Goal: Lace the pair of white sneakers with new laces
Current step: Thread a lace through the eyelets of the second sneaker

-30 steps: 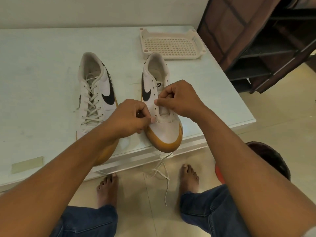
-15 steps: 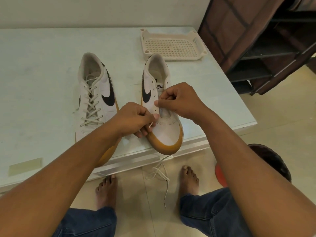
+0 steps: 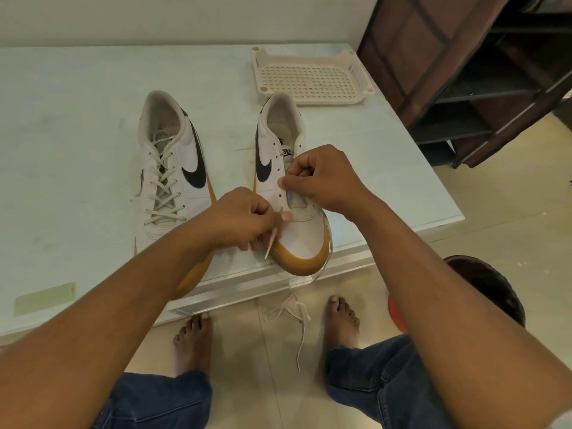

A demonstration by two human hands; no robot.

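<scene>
The lace end (image 3: pixel 270 243) sticks out below the left hand (image 3: pixel 238 218), which pinches it by the lowest eyelets of the unlaced sneaker (image 3: pixel 301 235). The sneaker's toe is at the table's (image 3: pixel 77 119) near edge. The right hand (image 3: pixel 322 178) pinches its eyelet flap. This looks like the first threading; next, the tip needs feeding through a hole. The laced sneaker (image 3: pixel 167 168) lies just left, a tray (image 3: pixel 309 78) at the far right corner, and bare tabletop further left.

sneakers (image 3: pixel 185 150) white, black swoosh, ochre toe | tray (image 3: pixel 309 78) cream, grid-holed | table (image 3: pixel 77 119) pale mint, perhaps | jeans (image 3: pixel 161 400) blue
</scene>
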